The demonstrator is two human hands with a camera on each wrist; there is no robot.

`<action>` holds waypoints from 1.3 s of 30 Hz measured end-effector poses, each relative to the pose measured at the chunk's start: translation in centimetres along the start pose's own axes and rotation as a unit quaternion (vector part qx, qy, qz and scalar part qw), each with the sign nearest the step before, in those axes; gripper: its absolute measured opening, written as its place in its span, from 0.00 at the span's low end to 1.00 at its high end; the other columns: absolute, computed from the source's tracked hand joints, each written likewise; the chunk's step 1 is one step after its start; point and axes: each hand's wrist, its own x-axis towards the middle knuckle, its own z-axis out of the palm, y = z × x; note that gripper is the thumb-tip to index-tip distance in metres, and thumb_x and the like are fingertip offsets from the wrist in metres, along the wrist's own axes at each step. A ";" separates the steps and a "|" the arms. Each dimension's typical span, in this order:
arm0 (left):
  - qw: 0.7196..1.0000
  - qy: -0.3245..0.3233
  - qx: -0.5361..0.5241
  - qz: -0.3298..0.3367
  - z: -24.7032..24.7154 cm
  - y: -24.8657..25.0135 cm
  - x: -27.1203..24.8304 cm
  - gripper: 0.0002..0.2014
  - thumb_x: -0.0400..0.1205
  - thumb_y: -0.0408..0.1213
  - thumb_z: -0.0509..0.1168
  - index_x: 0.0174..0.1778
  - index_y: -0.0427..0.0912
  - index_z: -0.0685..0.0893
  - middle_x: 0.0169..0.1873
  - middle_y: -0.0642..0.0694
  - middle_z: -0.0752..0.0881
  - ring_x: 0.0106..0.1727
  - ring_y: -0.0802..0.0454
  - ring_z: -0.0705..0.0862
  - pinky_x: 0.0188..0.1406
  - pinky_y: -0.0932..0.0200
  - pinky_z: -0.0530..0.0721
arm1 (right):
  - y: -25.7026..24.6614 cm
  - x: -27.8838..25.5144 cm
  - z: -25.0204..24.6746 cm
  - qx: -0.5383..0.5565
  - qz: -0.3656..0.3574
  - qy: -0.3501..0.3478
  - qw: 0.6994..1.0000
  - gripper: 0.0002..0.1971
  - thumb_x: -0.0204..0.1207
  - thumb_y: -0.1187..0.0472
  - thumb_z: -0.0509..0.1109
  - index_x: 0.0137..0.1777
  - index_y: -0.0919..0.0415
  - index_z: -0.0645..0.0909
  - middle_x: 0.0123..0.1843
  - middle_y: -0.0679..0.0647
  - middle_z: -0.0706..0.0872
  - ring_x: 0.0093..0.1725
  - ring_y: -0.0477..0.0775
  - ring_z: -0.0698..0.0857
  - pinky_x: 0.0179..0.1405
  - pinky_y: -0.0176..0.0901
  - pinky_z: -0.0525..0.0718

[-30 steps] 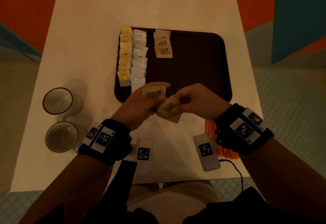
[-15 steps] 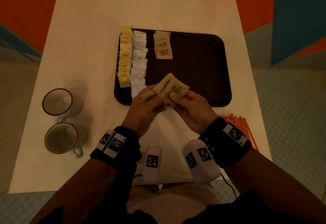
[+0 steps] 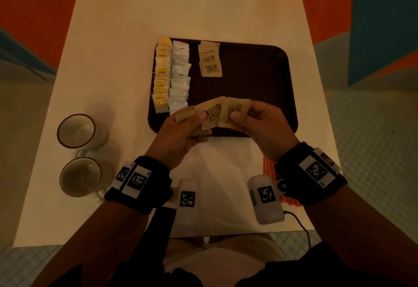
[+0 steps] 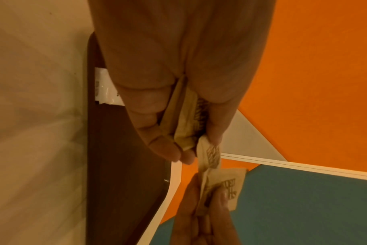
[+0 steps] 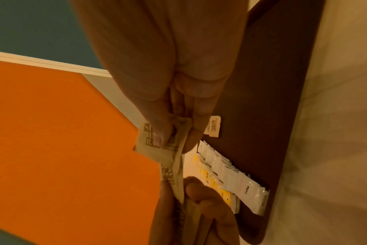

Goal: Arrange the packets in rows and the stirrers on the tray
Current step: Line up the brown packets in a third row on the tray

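A dark brown tray lies on the white table. On its left side run a row of yellow packets and a row of white coffee packets; a short row of brown sugar packets lies beside them. My left hand grips a fan of brown sugar packets over the tray's near edge. My right hand pinches one brown packet at the fan's right end. Orange stirrers lie on the table, partly hidden under my right wrist.
Two cups stand at the table's left side. The tray's right half is bare. Orange and teal walls surround the table, with tiled floor beyond its right edge.
Both hands rose from the table's near part to the tray's front edge. The brown packets are now spread between them, and my right hand pulls one to the right.
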 end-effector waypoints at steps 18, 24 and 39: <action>0.986 0.011 -0.157 -0.063 0.2 0.0 -0.1 0.19 0.79 0.48 0.61 0.63 0.44 0.77 0.52 0.39 0.85 0.52 0.44 0.87 0.49 0.47 0.88 | -0.9 -0.3 -0.1 -0.146 -0.010 -0.073 0.987 0.12 0.72 0.72 0.70 0.56 0.65 0.80 0.46 0.57 0.89 0.47 0.53 0.89 0.43 0.42 0.89; 0.984 -0.072 -0.112 -0.119 1.1 -0.5 -0.9 0.39 0.70 0.67 0.51 0.66 0.40 0.78 0.60 0.35 0.85 0.60 0.40 0.85 0.58 0.46 0.85 | -0.7 0.3 1.5 -0.423 -0.149 -0.102 0.888 0.15 0.74 0.66 0.70 0.61 0.54 0.82 0.53 0.52 0.82 0.49 0.48 0.82 0.48 0.34 0.82; 0.995 -0.073 0.017 -0.058 1.1 -0.5 0.1 0.18 0.79 0.46 0.61 0.63 0.44 0.78 0.58 0.47 0.87 0.62 0.52 0.84 0.60 0.57 0.83 | 2.4 1.4 3.1 -0.606 -0.204 -0.106 0.762 0.30 0.75 0.67 0.64 0.77 0.56 0.61 0.70 0.57 0.68 0.66 0.59 0.69 0.66 0.52 0.67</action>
